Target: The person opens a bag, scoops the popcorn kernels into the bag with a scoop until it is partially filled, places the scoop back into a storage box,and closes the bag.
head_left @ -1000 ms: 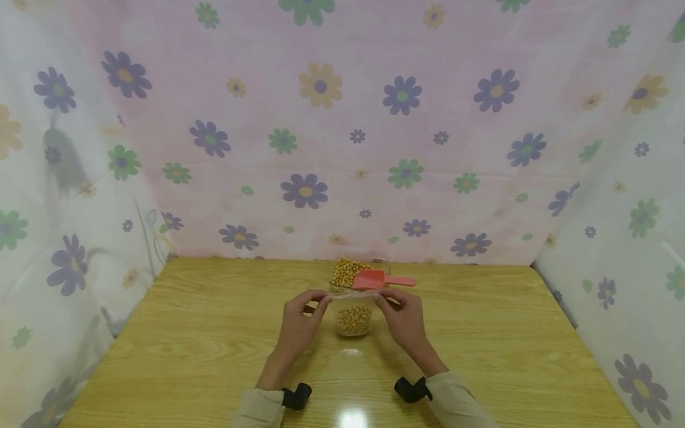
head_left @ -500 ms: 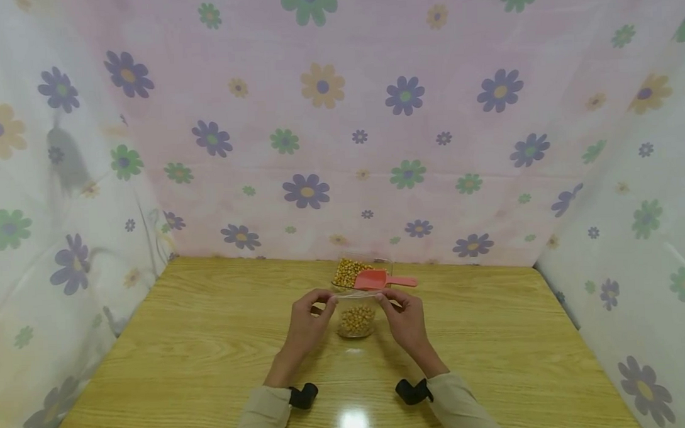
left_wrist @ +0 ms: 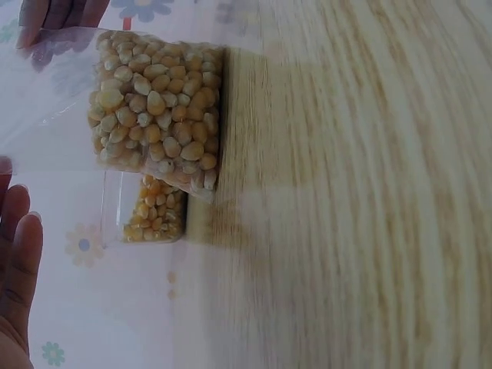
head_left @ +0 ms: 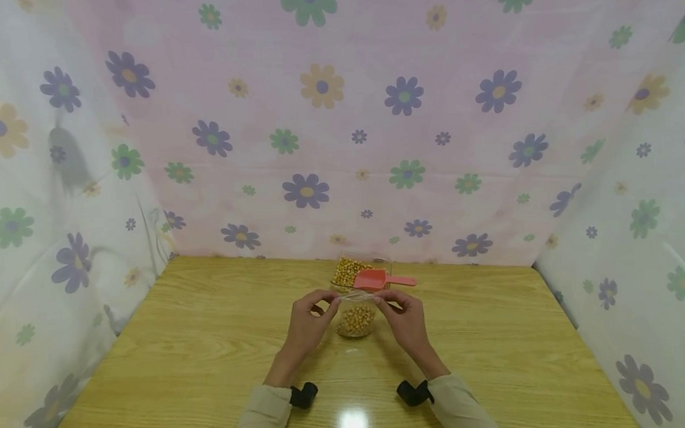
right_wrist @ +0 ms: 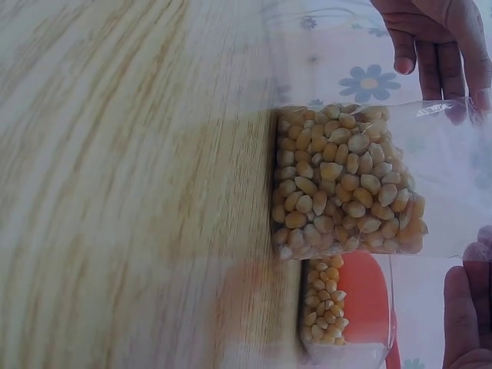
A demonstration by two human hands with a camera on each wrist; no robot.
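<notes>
A clear plastic bag of corn kernels (head_left: 356, 322) stands upright on the table between my two hands. My left hand (head_left: 308, 321) pinches the left end of its top edge between thumb and forefinger. At the right end, my right hand (head_left: 406, 317) pinches the same edge. The kernels (left_wrist: 157, 108) fill the lower part of the bag, and its upper part (right_wrist: 450, 181) is see-through film. Between the hands, the mouth of the bag (head_left: 357, 296) looks slightly slack, with its two edges a little apart.
Just behind the bag stands a clear container (head_left: 382, 260) of corn kernels. A red scoop (head_left: 370, 279) lies across it, its handle sticking out to the right. The wood-grain table (head_left: 211, 344) ends at a flowered cloth (head_left: 340, 145) at the back and sides.
My left hand has shifted slightly right, closer to my right hand. The bag's top edge has gone from taut to slightly slack and parted. My right hand has barely moved.
</notes>
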